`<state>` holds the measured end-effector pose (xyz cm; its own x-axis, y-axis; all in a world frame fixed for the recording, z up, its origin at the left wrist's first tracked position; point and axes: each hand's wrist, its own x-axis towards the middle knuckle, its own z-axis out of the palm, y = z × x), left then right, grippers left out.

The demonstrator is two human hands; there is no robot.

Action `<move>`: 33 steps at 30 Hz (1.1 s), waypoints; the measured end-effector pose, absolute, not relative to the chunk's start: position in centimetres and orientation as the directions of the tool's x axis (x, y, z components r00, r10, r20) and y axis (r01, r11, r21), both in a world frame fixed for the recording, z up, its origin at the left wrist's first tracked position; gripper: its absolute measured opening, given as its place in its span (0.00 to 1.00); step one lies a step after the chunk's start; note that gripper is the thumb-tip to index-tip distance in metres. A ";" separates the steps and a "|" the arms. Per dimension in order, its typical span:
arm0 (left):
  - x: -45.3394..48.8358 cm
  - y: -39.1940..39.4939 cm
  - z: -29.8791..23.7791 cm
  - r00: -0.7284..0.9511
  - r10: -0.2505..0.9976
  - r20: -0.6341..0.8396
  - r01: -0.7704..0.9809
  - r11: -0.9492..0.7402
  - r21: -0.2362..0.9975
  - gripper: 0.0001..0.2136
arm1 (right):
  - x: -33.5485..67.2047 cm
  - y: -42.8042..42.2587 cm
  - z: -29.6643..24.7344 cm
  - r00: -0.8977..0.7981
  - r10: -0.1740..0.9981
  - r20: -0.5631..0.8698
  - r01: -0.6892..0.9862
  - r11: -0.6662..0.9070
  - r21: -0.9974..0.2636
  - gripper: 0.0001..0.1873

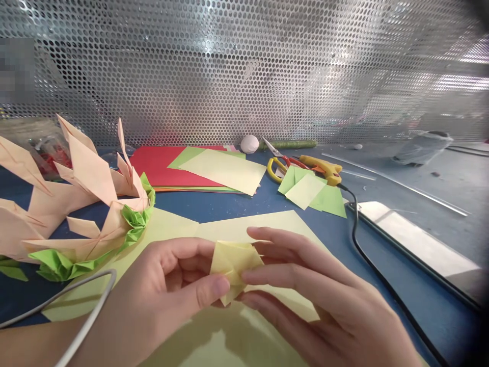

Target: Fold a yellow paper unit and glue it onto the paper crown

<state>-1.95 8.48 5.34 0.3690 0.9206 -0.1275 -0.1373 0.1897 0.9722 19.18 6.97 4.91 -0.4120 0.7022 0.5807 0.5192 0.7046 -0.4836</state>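
A small folded piece of pale yellow paper (232, 264) is held between both hands low in the middle of the view. My left hand (168, 290) pinches its left and lower side, thumb pressed under the fold. My right hand (317, 295) grips its right side with fingers laid along the paper. Beneath the hands lie large pale yellow sheets (244, 229) on the blue table (229, 204).
A large peach and green origami flower (87, 204) sits at the left. Red, green and yellow sheets (198, 171) lie behind, with small folded green pieces (311, 191), scissors (278, 163), a yellow glue gun (323, 168) and its black cord (367, 255). Perforated metal wall at the back.
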 end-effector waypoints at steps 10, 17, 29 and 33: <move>-1.5 8.5 6.1 0.441 0.871 -0.216 -0.135 0.302 0.944 0.12 | 18.7 7.1 5.2 -0.399 0.762 0.509 0.520 0.646 -0.559 0.05; -0.9 7.8 7.1 0.398 0.867 -0.300 -0.107 0.369 0.923 0.09 | 18.2 7.0 5.7 -0.419 0.791 0.445 0.451 0.607 -0.655 0.09; -1.1 7.9 7.1 0.347 0.909 -0.231 0.061 0.224 0.973 0.09 | 17.4 6.9 5.2 -0.330 0.905 0.268 0.251 0.358 -0.899 0.12; -0.9 7.9 7.1 0.344 0.904 -0.253 0.143 0.216 0.966 0.06 | 17.0 7.1 5.7 -0.335 0.922 0.194 0.165 0.260 -0.951 0.10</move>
<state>-0.95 7.87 7.10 0.3438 0.9043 -0.2531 0.1432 0.2159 0.9659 17.03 7.08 5.66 -0.3349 0.9220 0.1944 0.1649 0.2604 -0.9513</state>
